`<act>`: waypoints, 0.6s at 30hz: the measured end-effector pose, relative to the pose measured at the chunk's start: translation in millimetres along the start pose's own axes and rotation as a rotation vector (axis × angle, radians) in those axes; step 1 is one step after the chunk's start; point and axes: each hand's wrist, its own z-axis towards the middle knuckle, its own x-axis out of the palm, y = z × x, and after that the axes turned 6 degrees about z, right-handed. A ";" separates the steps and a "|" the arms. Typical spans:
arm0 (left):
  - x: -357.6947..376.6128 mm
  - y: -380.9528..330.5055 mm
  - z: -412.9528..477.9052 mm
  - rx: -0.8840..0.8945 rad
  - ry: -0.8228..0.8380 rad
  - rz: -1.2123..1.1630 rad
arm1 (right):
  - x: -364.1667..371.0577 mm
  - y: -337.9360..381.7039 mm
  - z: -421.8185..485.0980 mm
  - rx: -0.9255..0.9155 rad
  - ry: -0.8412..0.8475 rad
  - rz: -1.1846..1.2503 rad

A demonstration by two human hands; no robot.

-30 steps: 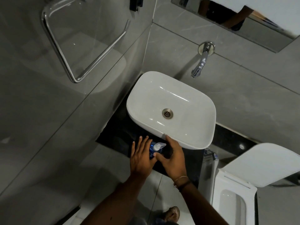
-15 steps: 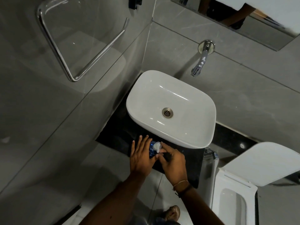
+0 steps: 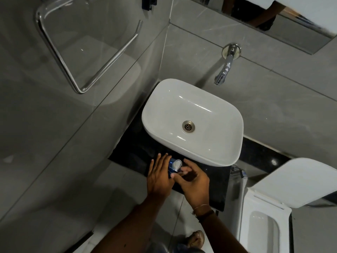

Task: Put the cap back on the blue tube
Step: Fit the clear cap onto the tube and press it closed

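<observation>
A blue tube stands on the black counter just in front of the white basin. My left hand is wrapped around the tube's left side, fingers stretched toward the basin. A white cap sits at the tube's top end. My right hand is curled close on the tube's right side, and its fingertips touch the tube just under the cap. Most of the tube is hidden between the two hands.
A chrome tap sticks out of the grey wall above the basin. A chrome towel rail hangs on the left wall. A white toilet with its lid raised stands at the lower right.
My right hand has drawn in from the basin's front rim and curled against the tube under the cap. The white cap now looks more upright on the tube. My left hand has barely moved.
</observation>
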 end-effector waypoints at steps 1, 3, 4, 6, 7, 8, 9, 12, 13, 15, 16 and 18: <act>-0.3 -0.6 -0.7 -0.017 0.006 -0.033 | -1.2 -2.8 1.2 0.049 -0.026 0.053; -1.6 -3.3 -1.5 -0.077 0.069 -0.071 | -2.2 -8.4 6.6 0.211 -0.094 0.152; -2.3 -4.8 -1.4 -0.106 0.122 -0.077 | -1.6 -10.4 9.6 0.317 -0.101 0.196; -2.9 -6.8 -0.9 -0.144 0.191 -0.106 | 0.6 -11.1 14.2 0.513 -0.054 0.290; -3.3 -7.3 -0.7 -0.154 0.205 -0.123 | 1.9 -10.0 15.6 0.587 -0.016 0.344; -3.5 -8.0 -0.8 -0.162 0.215 -0.134 | 3.2 -9.4 16.1 0.635 0.024 0.391; -4.1 -9.0 -0.9 -0.168 0.222 -0.137 | 5.0 -9.4 16.5 0.662 0.054 0.426; -4.3 -11.9 -1.1 -0.197 0.237 -0.130 | 10.9 -11.8 18.4 0.696 0.040 0.495; -4.0 -12.5 -0.7 -0.202 0.243 -0.122 | 12.6 -13.6 19.3 0.695 0.026 0.504; -4.8 -12.4 -0.3 -0.196 0.255 -0.105 | 15.1 -16.2 21.0 0.686 0.009 0.512; -5.7 -11.6 0.2 -0.193 0.257 -0.103 | 16.3 -17.3 22.4 0.681 0.002 0.514; -9.8 -9.1 2.1 -0.200 0.248 -0.103 | 20.7 -18.4 26.6 0.680 -0.007 0.520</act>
